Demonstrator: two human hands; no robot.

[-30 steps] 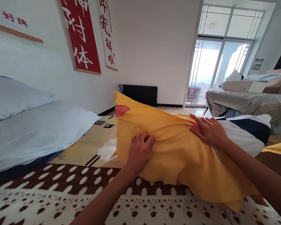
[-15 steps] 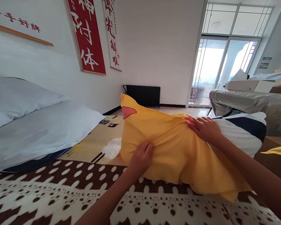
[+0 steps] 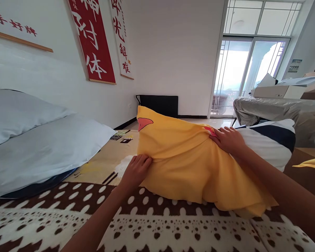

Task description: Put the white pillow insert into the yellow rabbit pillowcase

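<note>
Cloth (image 3: 178,171) in yellow lies rumpled across the patterned blanket (image 3: 141,227), looking light, soft and limp, easiest to hold by a gathered fold. The left hand (image 3: 136,169) pinches its left side in curled fingers; whether the right hand (image 3: 231,140) grips, I cannot tell.

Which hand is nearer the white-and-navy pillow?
Right. The right hand is on the yellow cloth, just beside the white-and-navy pillow; the left hand is at the cloth's left side, well away from the pillow.
</note>
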